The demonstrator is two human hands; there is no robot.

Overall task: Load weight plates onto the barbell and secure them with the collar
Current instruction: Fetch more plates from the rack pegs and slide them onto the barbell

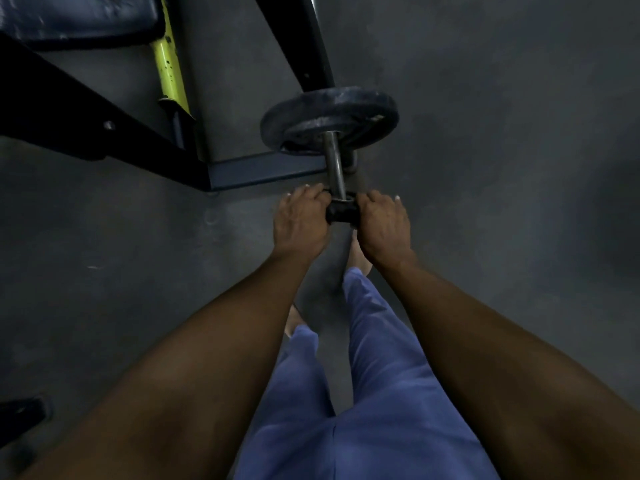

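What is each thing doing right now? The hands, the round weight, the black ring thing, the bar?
Left hand: grips the collar from its left side.
Right hand: grips the collar from its right side.
Collar: on the bar's end, away from the plate.
Weight plate: loaded on the bar.
Barbell sleeve: bare between plate and collar.

Dim grey floor [502, 98]; black-and-yellow bench frame [69, 109], dark padded seat [79, 19].
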